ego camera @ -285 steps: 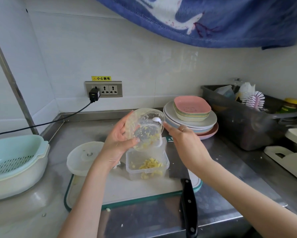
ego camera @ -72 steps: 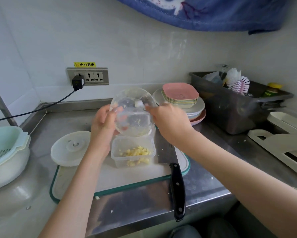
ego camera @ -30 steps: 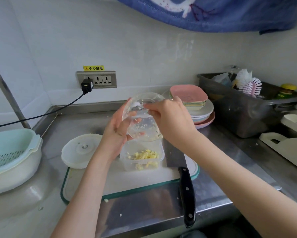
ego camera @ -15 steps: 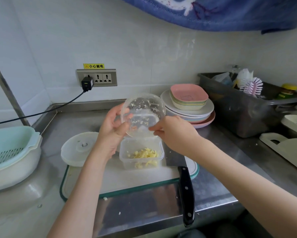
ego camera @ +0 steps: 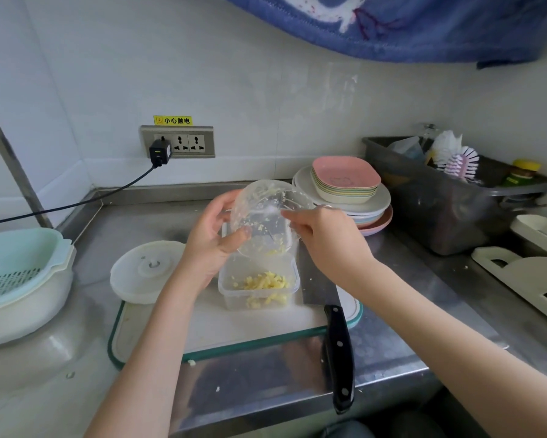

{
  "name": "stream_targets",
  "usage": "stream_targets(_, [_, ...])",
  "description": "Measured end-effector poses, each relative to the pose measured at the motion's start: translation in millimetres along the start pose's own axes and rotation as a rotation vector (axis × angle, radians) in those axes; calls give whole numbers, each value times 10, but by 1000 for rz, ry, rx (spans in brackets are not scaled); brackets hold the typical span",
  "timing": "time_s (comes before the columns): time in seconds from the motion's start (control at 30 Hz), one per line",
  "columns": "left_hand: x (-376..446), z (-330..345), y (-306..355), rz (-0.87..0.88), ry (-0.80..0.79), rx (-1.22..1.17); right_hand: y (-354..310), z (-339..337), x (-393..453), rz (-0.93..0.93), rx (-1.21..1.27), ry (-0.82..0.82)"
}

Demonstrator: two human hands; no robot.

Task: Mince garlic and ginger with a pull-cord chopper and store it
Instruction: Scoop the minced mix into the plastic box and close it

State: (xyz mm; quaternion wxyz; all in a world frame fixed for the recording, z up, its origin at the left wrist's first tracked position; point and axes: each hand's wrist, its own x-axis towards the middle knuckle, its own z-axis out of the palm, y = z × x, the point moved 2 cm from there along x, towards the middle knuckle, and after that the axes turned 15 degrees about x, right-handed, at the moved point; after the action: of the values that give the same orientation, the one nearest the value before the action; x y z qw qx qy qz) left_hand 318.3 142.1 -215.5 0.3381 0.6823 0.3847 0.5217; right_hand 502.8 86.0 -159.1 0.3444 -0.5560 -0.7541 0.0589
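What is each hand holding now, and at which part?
The left hand grips the tilted chopper bowl by its side wall. The right hand reaches into its mouth; whether it holds anything cannot be told.

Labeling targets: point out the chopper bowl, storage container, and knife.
chopper bowl (ego camera: 266, 222), head view, clear side wall.
storage container (ego camera: 226, 284), head view, left rim.
knife (ego camera: 338, 358), head view, black handle.

The countertop was brushed, reflective metal. The chopper bowl and storage container were clear glossy plastic, smeared with mince. The cutting board was matt white plastic; the hanging towel was blue cloth.
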Motion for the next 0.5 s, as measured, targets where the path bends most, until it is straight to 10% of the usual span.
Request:
stream_targets(0.17, [2, -56, 28, 23, 12, 61, 31, 125, -175, 100, 15, -255])
stream_targets(0.33, [9, -23, 56, 79, -48, 102, 20, 46, -89, 23, 84, -57])
stream_targets(0.5, [7, -28, 59, 80, -54, 94, 27, 148, -217, 112, 12, -240])
